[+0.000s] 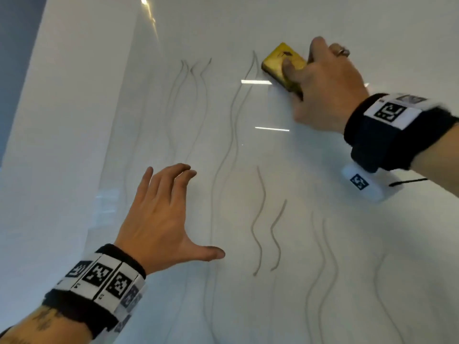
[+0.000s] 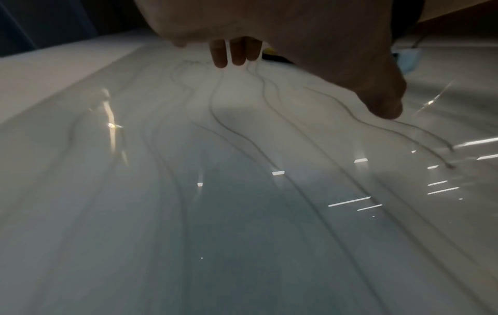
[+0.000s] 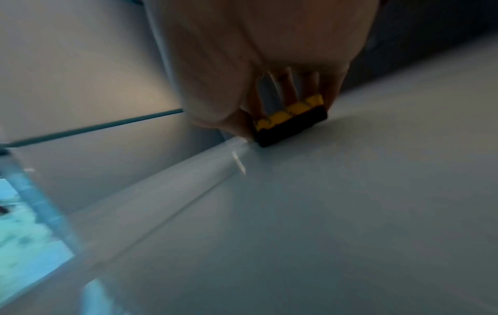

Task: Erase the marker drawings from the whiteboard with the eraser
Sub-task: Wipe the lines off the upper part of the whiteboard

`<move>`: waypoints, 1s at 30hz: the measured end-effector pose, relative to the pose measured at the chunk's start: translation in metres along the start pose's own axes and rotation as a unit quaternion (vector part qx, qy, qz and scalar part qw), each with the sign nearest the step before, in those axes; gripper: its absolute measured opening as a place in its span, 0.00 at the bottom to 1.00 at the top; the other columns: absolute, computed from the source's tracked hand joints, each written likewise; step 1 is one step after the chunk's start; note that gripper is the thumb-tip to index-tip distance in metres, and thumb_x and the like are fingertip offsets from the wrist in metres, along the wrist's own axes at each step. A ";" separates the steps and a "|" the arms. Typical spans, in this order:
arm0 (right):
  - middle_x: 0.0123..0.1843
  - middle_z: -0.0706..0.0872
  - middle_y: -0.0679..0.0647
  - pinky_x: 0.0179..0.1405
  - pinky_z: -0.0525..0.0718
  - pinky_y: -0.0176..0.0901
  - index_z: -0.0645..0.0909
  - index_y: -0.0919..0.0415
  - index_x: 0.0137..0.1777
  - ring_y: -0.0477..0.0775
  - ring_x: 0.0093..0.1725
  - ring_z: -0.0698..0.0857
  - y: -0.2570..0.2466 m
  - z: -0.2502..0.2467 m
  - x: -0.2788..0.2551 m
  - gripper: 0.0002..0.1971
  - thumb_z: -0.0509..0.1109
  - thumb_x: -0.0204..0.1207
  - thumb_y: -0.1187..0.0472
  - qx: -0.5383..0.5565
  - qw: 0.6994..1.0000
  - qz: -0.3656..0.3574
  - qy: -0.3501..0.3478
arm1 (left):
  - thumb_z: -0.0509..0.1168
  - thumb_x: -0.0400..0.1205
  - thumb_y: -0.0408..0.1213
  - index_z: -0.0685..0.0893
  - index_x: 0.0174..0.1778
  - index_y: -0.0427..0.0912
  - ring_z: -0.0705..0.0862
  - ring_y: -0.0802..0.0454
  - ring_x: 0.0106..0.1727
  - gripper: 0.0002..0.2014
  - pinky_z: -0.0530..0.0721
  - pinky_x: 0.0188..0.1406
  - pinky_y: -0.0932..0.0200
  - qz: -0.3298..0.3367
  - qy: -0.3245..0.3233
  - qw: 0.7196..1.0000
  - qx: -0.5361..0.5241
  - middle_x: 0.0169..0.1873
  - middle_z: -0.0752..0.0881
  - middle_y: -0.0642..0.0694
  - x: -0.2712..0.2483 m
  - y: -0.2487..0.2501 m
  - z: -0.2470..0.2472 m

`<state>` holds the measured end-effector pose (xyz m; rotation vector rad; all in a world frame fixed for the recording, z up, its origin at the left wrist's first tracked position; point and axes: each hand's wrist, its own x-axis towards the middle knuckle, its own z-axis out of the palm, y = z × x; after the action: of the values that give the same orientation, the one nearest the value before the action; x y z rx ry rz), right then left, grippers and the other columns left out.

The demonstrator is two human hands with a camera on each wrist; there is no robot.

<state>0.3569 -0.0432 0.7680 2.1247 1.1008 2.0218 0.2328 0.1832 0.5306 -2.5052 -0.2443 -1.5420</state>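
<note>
Wiping is under way: the right hand grips the yellow eraser, seemingly flat on the whiteboard beside the wavy marker lines, left hand fingers spread empty, so next sweep across them

Dim blue-grey wall, ceiling-light glints

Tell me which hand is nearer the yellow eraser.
Right. The right hand grips the yellow eraser against the whiteboard. The left hand is spread open well below and to its left, holding nothing.
</note>
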 end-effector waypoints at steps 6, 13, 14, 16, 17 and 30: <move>0.55 0.76 0.61 0.32 0.72 0.49 0.83 0.52 0.73 0.66 0.42 0.78 -0.069 0.021 -0.117 0.35 0.80 0.62 0.60 0.068 0.961 -0.246 -0.109 | 0.64 0.50 0.90 0.67 0.85 0.36 0.71 0.40 0.82 0.75 0.62 0.86 0.29 0.014 -0.065 0.997 0.034 0.80 0.69 0.42 -0.007 -0.029 0.007; 0.69 0.70 0.70 0.55 0.85 0.66 0.76 0.53 0.79 0.79 0.57 0.78 0.009 -0.010 0.049 0.25 0.68 0.82 0.57 -0.026 0.996 0.075 0.044 | 0.64 0.51 0.89 0.68 0.86 0.38 0.70 0.41 0.83 0.74 0.65 0.85 0.27 0.056 -0.088 0.994 0.028 0.81 0.71 0.44 -0.017 -0.049 0.021; 0.70 0.69 0.69 0.56 0.85 0.63 0.78 0.55 0.78 0.78 0.57 0.79 0.006 -0.013 0.063 0.24 0.68 0.81 0.58 -0.018 0.993 0.115 0.029 | 0.64 0.53 0.88 0.69 0.86 0.39 0.70 0.41 0.83 0.72 0.65 0.85 0.27 0.061 -0.088 0.994 0.025 0.81 0.71 0.45 -0.019 -0.052 0.022; 0.70 0.68 0.68 0.54 0.83 0.59 0.80 0.57 0.73 0.77 0.59 0.78 -0.023 -0.011 0.072 0.21 0.69 0.80 0.60 -0.009 0.994 0.109 0.007 | 0.65 0.56 0.85 0.68 0.86 0.40 0.70 0.42 0.84 0.68 0.64 0.85 0.27 0.068 -0.083 0.994 0.016 0.81 0.71 0.46 -0.020 -0.058 0.024; 0.68 0.69 0.68 0.52 0.82 0.57 0.79 0.58 0.72 0.76 0.59 0.77 -0.045 -0.005 0.064 0.21 0.68 0.79 0.59 -0.002 0.998 0.069 -0.001 | 0.66 0.56 0.84 0.68 0.86 0.41 0.70 0.42 0.83 0.68 0.64 0.85 0.26 0.072 -0.084 0.994 0.017 0.81 0.70 0.46 -0.020 -0.061 0.025; 0.63 0.72 0.69 0.54 0.85 0.67 0.79 0.50 0.80 0.78 0.58 0.77 -0.036 -0.011 0.064 0.25 0.68 0.82 0.54 -0.027 0.998 0.055 -0.001 | 0.64 0.55 0.84 0.68 0.87 0.42 0.70 0.43 0.83 0.68 0.67 0.82 0.24 0.094 -0.081 0.992 0.025 0.81 0.72 0.46 -0.018 -0.071 0.036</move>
<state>0.3249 0.0097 0.8095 2.2051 0.9375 2.0696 0.2390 0.2605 0.5042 -2.5341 -0.0648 -1.2497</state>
